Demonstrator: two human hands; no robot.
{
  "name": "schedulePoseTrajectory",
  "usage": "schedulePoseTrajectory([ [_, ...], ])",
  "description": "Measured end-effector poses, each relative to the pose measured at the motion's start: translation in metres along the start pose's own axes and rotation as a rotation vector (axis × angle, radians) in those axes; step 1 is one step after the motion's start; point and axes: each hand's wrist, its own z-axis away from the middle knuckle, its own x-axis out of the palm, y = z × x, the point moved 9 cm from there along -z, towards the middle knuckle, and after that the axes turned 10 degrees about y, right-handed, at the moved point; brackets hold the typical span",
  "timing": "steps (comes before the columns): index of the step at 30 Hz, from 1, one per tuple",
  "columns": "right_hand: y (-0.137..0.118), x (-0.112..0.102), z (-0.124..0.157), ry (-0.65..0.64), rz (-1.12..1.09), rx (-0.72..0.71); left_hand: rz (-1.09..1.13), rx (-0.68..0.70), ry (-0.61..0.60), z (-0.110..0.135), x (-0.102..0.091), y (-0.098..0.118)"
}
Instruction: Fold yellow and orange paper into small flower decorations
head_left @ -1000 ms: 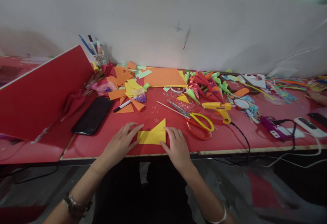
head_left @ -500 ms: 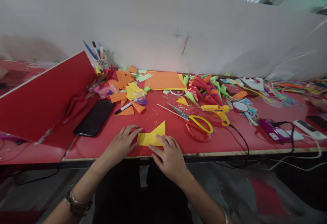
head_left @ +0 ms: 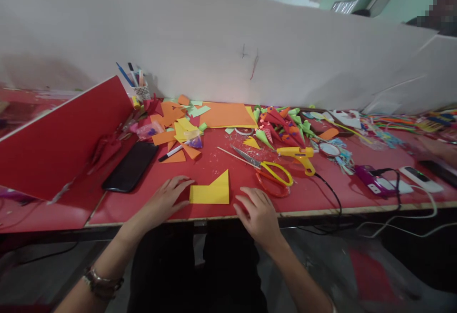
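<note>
A yellow piece of folded paper or foam sheet [head_left: 210, 193] lies on the red tabletop near its front edge, with a pointed corner rising at its right. At its left end is my left hand [head_left: 172, 196], fingers apart, the tips close to or touching the edge. My right hand [head_left: 257, 213] hovers just right of the piece, fingers spread and holding nothing. Beyond the hands lie yellow-and-red-handled scissors [head_left: 273, 170], a thin wooden stick [head_left: 233, 155] and a yellow glue gun [head_left: 297, 156].
A black phone [head_left: 130, 166] and a leaning red board [head_left: 71, 134] stand left. Colored scraps [head_left: 171, 117], an orange sheet [head_left: 224, 115] and a heap of small cones [head_left: 280, 125] line the back. A purple device [head_left: 375, 179] with cables sits right, near another person's hand [head_left: 433, 148].
My right hand has come off the yellow piece and moved right. My left hand stays by its left end. The camera view has shifted slightly.
</note>
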Motion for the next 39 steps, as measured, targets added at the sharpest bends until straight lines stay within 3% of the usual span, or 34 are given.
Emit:
schedulePoseTrajectory([
  [3,-0.006,0.010,-0.017,-0.049,-0.125,0.057,0.024,-0.004,-0.016,-0.002,-0.001,0.003],
  [7,-0.029,0.040,-0.032,-0.283,-0.175,-0.028,0.041,-0.007,-0.048,-0.003,-0.005,0.007],
  [10,-0.036,0.049,-0.039,-0.379,-0.204,-0.086,0.082,0.002,-0.047,-0.002,-0.013,0.012],
  [14,-0.034,0.039,-0.051,-0.383,-0.239,-0.142,0.101,0.010,0.125,-0.008,-0.038,0.021],
  [17,-0.026,0.027,-0.063,-0.300,-0.185,-0.150,0.021,0.055,0.244,-0.016,-0.047,0.039],
  [21,-0.010,0.025,-0.072,-0.224,-0.185,-0.123,-0.093,0.128,0.140,-0.026,-0.018,0.065],
  [26,0.018,0.045,-0.068,-0.283,-0.411,0.044,-0.161,0.090,0.062,-0.033,0.013,0.068],
  [29,0.034,0.058,-0.063,-0.324,-0.597,0.221,-0.175,0.052,0.075,-0.036,0.020,0.064],
  [32,0.048,0.063,-0.061,-0.263,-0.694,0.401,-0.218,0.023,0.113,-0.040,0.022,0.063],
  [39,0.056,0.069,-0.054,-0.191,-0.686,0.465,-0.370,-0.008,0.094,-0.047,0.030,0.071],
])
